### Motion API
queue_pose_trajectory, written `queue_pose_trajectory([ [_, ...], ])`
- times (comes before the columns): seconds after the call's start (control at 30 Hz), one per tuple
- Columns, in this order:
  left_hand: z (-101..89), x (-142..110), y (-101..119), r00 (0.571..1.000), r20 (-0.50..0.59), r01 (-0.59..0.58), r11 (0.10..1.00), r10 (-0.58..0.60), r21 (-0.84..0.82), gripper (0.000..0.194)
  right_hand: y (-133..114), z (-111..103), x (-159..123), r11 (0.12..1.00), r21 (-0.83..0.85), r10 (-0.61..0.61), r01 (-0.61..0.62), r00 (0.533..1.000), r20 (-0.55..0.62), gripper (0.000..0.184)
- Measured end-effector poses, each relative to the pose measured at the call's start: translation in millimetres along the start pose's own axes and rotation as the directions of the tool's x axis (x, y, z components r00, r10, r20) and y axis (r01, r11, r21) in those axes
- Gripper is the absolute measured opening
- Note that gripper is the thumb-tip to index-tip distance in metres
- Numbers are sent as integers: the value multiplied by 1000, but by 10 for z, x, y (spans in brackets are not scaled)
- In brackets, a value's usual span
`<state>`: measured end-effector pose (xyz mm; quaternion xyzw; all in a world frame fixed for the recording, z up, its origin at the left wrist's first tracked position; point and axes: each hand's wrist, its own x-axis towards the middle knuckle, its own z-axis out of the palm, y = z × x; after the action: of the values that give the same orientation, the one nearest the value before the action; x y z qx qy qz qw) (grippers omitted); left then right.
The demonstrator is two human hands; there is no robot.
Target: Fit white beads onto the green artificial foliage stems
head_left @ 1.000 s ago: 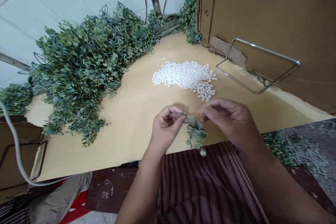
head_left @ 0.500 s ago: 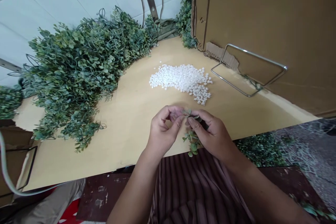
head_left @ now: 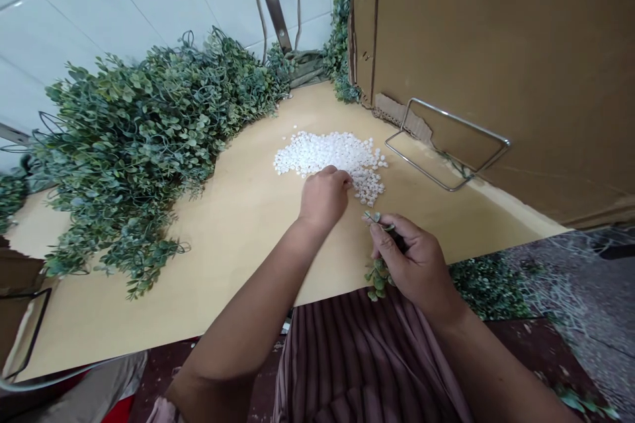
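Observation:
Small white plastic beads lie in a loose pile on the tan board. At the near edge of this pile is my left hand, its fingers curled together and touching or just over the beads; whether a bead is between the fingertips cannot be made out. My right hand is closed on an artificial leaf sprig, near the front edge of the board. Leaves of the sprig show above the thumb tip and hang below the hand; its middle is hidden by the fingers.
A big heap of artificial greenery covers the left of the board against the tiled wall. A cardboard box stands at the right, with a bent metal wire frame before it. More greenery lies below the board at right.
My left hand has left the sprig and moved forward to the bead pile. My right hand keeps hold of the sprig, slightly farther right. The view has shifted a little.

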<state>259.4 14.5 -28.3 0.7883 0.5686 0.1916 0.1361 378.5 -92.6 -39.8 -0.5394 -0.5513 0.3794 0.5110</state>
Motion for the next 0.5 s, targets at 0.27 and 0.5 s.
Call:
queue_pose_trajectory([
  [0.27, -207, -264, -53, 963, 166, 251, 484, -212, -838, 8, 12, 26, 79, 999, 13, -40, 40, 999, -12, 16],
  [0.5, -261, -680, -32, 918, 293, 343, 165, -268, -925, 25, -67, 124, 78, 997, -17, -77, 79, 990, 118, 20],
])
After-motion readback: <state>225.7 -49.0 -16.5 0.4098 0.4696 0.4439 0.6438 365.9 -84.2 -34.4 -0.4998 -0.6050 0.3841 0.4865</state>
